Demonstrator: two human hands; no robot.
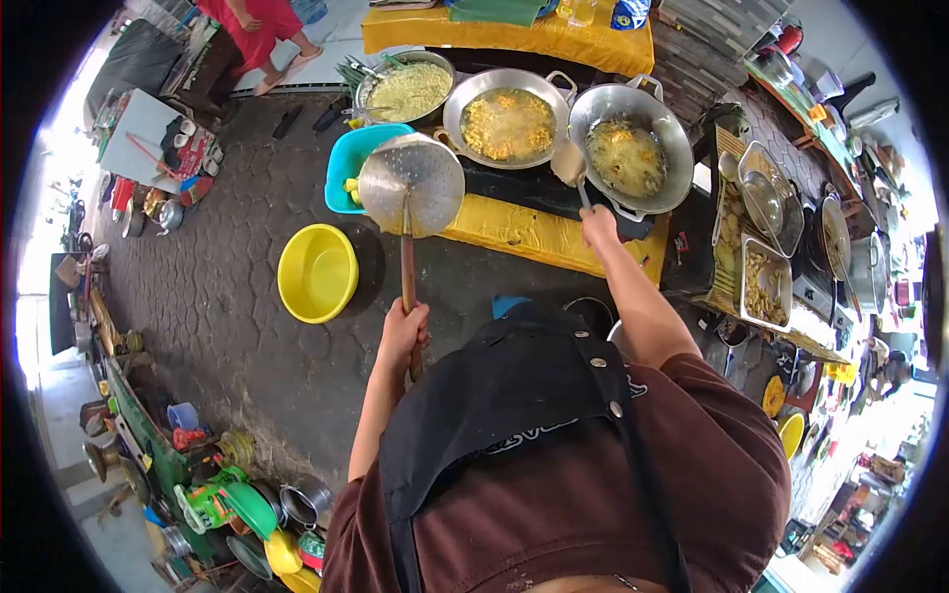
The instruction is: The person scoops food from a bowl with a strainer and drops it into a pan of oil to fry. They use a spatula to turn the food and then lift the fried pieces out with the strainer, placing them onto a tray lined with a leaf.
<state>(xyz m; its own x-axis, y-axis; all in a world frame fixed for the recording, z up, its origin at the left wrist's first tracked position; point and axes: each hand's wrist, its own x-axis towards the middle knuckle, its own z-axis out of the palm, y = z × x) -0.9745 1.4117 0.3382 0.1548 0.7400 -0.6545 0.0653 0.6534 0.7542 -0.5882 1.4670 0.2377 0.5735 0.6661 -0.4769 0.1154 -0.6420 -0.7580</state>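
At one o'clock from my chest, my right hand (599, 227) is closed around the handle of a spatula (566, 163), whose broad head points to eleven o'clock, by the left edge of the right wok (676, 148); whether they touch I cannot tell. That wok sits at one o'clock from these fingers, with golden food in its foamy oil. Toward eleven o'clock stands the middle wok (561, 114), full of smaller golden pieces. Over at eight o'clock, my left hand (403, 331) is wrapped about the wooden handle of a big perforated skimmer (413, 188). Its disc is up at twelve o'clock from that fist, partly covering a teal basin (338, 166). Beyond the disc, also at twelve, a pan (449, 74) holds pale shredded food. From the left fist, a yellow basin (318, 274) rests on the paving at ten o'clock. Farther out, a person in red (262, 30) is at eleven.
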